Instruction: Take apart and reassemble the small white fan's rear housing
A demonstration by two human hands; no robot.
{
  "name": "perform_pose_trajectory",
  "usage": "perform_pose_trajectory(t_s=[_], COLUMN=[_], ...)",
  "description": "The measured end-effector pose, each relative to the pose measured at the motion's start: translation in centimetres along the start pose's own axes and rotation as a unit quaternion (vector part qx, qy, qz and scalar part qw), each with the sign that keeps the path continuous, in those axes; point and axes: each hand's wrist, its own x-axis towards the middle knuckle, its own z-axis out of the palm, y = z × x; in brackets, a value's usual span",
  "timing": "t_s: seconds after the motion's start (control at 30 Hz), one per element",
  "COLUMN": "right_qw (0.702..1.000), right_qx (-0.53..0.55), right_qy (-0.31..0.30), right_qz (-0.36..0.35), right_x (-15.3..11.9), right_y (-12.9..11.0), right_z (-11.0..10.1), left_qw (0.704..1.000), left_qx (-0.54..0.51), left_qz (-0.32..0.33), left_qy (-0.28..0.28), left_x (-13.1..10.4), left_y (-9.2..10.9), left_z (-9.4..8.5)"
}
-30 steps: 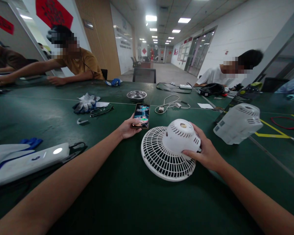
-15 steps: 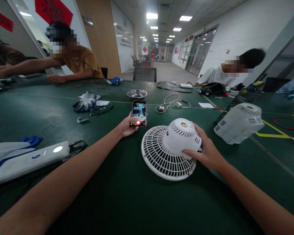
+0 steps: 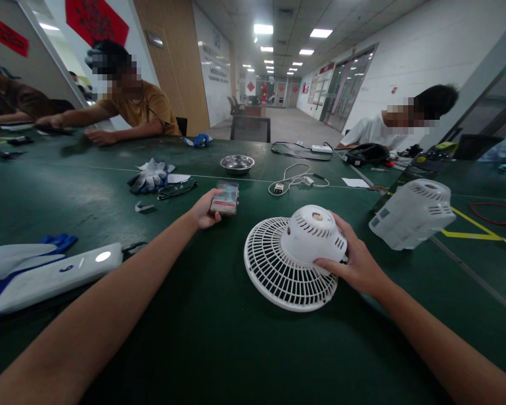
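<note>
My left hand [image 3: 205,211] holds a phone [image 3: 225,198] with its screen lit, the thumb lying over the screen's left edge. The phone is tilted above the green table [image 3: 219,337]. My right hand [image 3: 354,261] grips the right side of a white fan housing [image 3: 310,236]. Under and beside that housing, a round white fan grille [image 3: 265,256] rests on the table. Behind the phone stands a shiny metal bowl [image 3: 236,163]. A white cable with a plug [image 3: 279,188] lies coiled beyond the fan.
At the right stands a white plastic casing [image 3: 411,216]. A long white device [image 3: 59,278] and a blue-white glove [image 3: 12,261] lie at the left. More gloves [image 3: 149,177] are farther back. Across the table sit people, one in a mustard shirt [image 3: 158,109], one in white [image 3: 369,130].
My left hand has moved left and slightly toward me with the phone, which now tilts differently and shows another screen. The mustard-shirted person's outstretched arm has drawn back. My right hand stays on the fan.
</note>
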Motion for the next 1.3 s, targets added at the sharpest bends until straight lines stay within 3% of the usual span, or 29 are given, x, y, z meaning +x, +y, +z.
perform_pose_trajectory(t_s=[0.1, 0.2, 0.3, 0.4, 0.5, 0.6, 0.93, 1.07, 1.17, 1.23, 1.3], right_qw=[1.000, 1.000, 1.000, 1.000, 1.000, 1.000, 1.000, 1.000, 1.000, 1.000, 1.000], right_qx=[0.001, 0.002, 0.003, -0.007, -0.012, -0.009, -0.007, 0.006, 0.005, 0.005, 0.006], right_qy=[0.000, -0.003, -0.005, -0.001, 0.002, 0.003, 0.000, -0.001, 0.002, 0.001, -0.001], right_qz=[-0.001, 0.004, 0.009, -0.001, -0.008, -0.009, 0.004, 0.011, 0.006, 0.004, 0.006], right_x=[0.0, 0.0, 0.0, 0.0, 0.0, 0.1, 0.0, 0.0, 0.0, 0.0, 0.0], right_y=[0.0, 0.0, 0.0, 0.0, 0.1, 0.3, 0.2, 0.1, 0.1, 0.1, 0.2], right_z=[0.0, 0.0, 0.0, -0.1, 0.0, 0.0, 0.0, 0.1, 0.0, 0.0, 0.0], left_qw=[0.985, 0.935, 0.893, 0.830, 0.727, 0.687, 0.667, 0.648, 0.652, 0.696, 0.724], left_qx=[0.125, 0.251, 0.311, 0.419, 0.581, 0.637, 0.637, 0.644, 0.628, 0.566, 0.529], left_qz=[0.022, 0.080, 0.120, 0.166, 0.201, 0.195, 0.174, 0.202, 0.298, 0.386, 0.422], left_qy=[0.118, 0.238, 0.302, 0.328, 0.307, 0.289, 0.346, 0.354, 0.303, 0.216, 0.135], left_x=[0.4, 0.7, 0.5, -0.2, -1.1, -1.5, -1.0, -1.3, -1.8, -2.1, -2.5], left_y=[0.4, 0.4, 0.3, -0.1, -0.8, -1.4, -0.7, -1.0, -1.9, -3.0, -4.2], left_z=[-0.9, -1.4, -1.7, -1.5, -0.9, -0.6, -2.4, -1.7, 0.6, 2.7, 4.8])
